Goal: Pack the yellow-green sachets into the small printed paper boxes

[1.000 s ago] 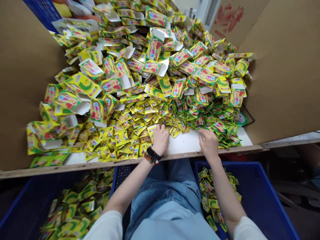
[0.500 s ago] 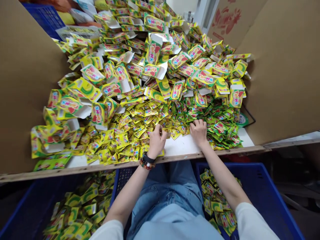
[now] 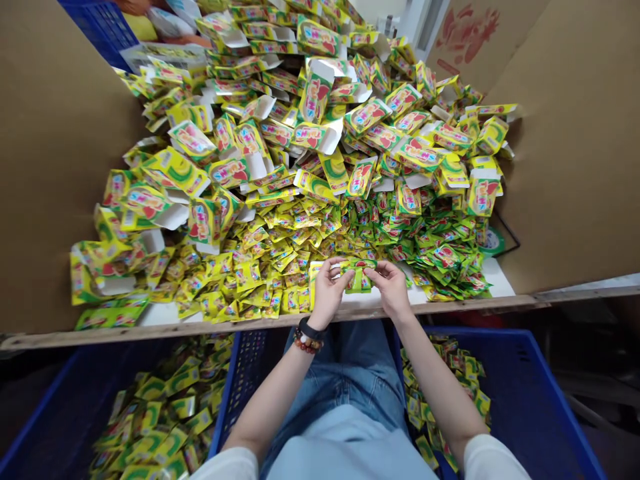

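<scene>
Close together at the table's front edge, my left hand (image 3: 329,293) and my right hand (image 3: 393,290) are both closed on small green candy packets (image 3: 359,279). The packets lie side by side between my thumbs and fingers; how many there are is hard to tell. A heap of loose yellow packets (image 3: 250,275) spreads to the left of my left hand. Beyond and beside my right hand lies a heap of green packets (image 3: 445,257). Behind both heaps rises a big pile of yellow-green printed cartons (image 3: 317,187), many with white end flaps open.
Cardboard walls (image 3: 570,153) stand on both sides, and a wooden strip (image 3: 200,329) edges the table. Below, a blue crate (image 3: 545,393) on the right and a blue crate (image 3: 45,427) on the left hold filled cartons. A black wire frame (image 3: 510,233) leans at the right.
My right hand has left the green heap and moved left and nearer to me. My left hand has come slightly right, and both now hold green packets together. The view has shifted a little.
</scene>
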A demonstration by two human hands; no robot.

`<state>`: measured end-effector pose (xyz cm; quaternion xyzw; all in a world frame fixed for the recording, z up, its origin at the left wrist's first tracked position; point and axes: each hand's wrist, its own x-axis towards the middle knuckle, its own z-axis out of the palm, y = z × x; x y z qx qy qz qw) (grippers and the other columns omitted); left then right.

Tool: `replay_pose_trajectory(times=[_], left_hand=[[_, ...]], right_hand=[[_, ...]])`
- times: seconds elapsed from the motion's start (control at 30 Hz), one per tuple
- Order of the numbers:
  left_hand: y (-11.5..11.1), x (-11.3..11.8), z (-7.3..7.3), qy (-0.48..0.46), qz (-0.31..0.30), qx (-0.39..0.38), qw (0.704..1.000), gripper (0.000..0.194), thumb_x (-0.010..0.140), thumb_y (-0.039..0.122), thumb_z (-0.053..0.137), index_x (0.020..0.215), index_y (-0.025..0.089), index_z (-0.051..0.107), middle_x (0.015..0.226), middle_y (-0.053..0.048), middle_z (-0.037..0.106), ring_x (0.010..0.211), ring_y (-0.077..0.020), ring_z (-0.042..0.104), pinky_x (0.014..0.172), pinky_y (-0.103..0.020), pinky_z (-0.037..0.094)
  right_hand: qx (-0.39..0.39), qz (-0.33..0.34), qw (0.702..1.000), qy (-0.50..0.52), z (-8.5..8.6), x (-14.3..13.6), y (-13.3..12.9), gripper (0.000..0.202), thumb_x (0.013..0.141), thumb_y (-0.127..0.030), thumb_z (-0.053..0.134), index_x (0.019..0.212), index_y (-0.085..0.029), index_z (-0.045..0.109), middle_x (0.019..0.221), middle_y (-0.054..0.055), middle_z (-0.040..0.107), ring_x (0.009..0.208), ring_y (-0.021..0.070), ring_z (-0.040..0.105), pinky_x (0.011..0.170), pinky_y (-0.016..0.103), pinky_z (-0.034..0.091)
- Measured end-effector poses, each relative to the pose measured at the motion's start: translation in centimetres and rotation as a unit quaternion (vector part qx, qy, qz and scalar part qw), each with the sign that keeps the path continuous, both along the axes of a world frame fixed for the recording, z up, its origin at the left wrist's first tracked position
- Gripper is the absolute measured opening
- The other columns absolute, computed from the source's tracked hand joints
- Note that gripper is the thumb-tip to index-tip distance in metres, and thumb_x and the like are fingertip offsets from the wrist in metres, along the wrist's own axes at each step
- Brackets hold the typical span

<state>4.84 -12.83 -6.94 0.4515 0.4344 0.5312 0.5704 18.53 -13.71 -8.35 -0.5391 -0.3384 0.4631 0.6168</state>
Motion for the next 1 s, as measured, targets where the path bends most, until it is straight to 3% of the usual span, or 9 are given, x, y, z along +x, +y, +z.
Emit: replay_pose_trajectory(times=[0.1,0.27,0.4,0.5,0.6,0.67,0.77,0.83,1.0], left_hand=[[0.1,0.2,-0.3,0.008,0.0,0.009,1.0,0.042,0.073,0.04,0.076,0.103,0.018,0.055,0.074,0.002,0.061,0.059,-0.0098,0.057,0.056,-0.021,0.047],[0.9,0.0,-0.5,0.037,0.045,0.023,0.998,0.034,0.074,0.037,0.074,0.097,0.018,0.058,0.069,0.003,0.062,0.057,-0.0106,0.058,0.055,-0.021,0.046],[0.7,-0.1,-0.2,-0.012,0.034,0.007,0.999,0.039,0.07,0.037,0.078,0.098,0.019,0.057,0.075,0.002,0.063,0.063,-0.0112,0.061,0.061,-0.023,0.05],[-0.1,0.4,0.3,-0.022,-0.009,0.012,1.0,0.038,0.07,0.04,0.079,0.094,0.018,0.058,0.084,0.0,0.064,0.072,-0.0131,0.063,0.066,-0.024,0.053],[-1.2,0.0,1.0,0.091,-0.049,0.05,0.993,0.029,0.081,0.046,0.068,0.087,0.018,0.062,0.083,-0.002,0.064,0.07,-0.0148,0.062,0.064,-0.026,0.051],[-1.8,-1.3,1.3,0.259,-0.003,0.093,0.961,0.027,0.088,0.044,0.06,0.086,0.018,0.066,0.085,-0.005,0.066,0.077,-0.0184,0.062,0.07,-0.03,0.051],[-2.2,-3.6,0.9,0.504,0.121,0.115,0.848,0.036,0.086,0.043,0.064,0.107,0.015,0.065,0.1,-0.014,0.065,0.096,-0.0282,0.06,0.081,-0.038,0.049],[-2.1,-4.3,-0.2,0.591,0.138,0.099,0.788,0.055,0.078,0.043,0.073,0.12,0.01,0.058,0.104,-0.018,0.062,0.1,-0.0325,0.057,0.081,-0.041,0.049],[-1.3,-3.5,-2.7,0.622,0.084,0.097,0.772,0.069,0.068,0.032,0.081,0.125,0.012,0.049,0.107,-0.013,0.059,0.102,-0.0302,0.056,0.086,-0.041,0.048]], right_hand=[[-0.017,0.011,1.0,-0.004,-0.5,0.5,0.0,0.035,0.063,-0.047,0.08,0.077,-0.019,0.063,0.067,-0.001,0.065,0.062,0.0151,0.064,0.059,0.027,0.053],[-0.012,-0.08,0.995,-0.052,-0.8,3.7,-0.1,0.043,0.061,-0.054,0.079,0.078,-0.019,0.062,0.072,0.001,0.066,0.071,0.0185,0.065,0.068,0.033,0.054],[0.005,-0.163,0.963,-0.216,0.5,5.4,-1.6,0.057,0.06,-0.046,0.083,0.107,-0.018,0.068,0.113,0.013,0.067,0.11,0.0282,0.06,0.094,0.044,0.05],[0.016,-0.025,0.981,-0.194,1.3,3.6,-2.7,0.067,0.065,-0.046,0.08,0.123,-0.02,0.063,0.123,0.013,0.065,0.107,0.0267,0.063,0.091,0.043,0.053],[0.022,0.114,0.991,-0.059,1.2,1.3,-3.2,0.046,0.07,-0.044,0.078,0.108,-0.021,0.067,0.1,0.006,0.073,0.086,0.021,0.069,0.079,0.037,0.057],[0.03,0.078,0.996,-0.017,0.9,0.8,-3.2,0.033,0.07,-0.04,0.08,0.095,-0.022,0.066,0.087,0.002,0.074,0.08,0.0185,0.069,0.076,0.033,0.057],[0.036,0.007,0.999,0.008,0.5,1.3,-3.1,0.032,0.07,-0.036,0.081,0.092,-0.022,0.063,0.085,-0.001,0.074,0.08,0.0165,0.069,0.078,0.032,0.057],[0.033,0.018,0.999,0.016,0.3,1.6,-3.0,0.033,0.071,-0.037,0.08,0.094,-0.022,0.062,0.088,0.0,0.074,0.083,0.017,0.069,0.082,0.033,0.056],[0.031,0.059,0.997,0.029,0.3,1.4,-3.2,0.035,0.071,-0.037,0.078,0.099,-0.022,0.064,0.093,0.001,0.073,0.09,0.0193,0.068,0.086,0.035,0.055]])
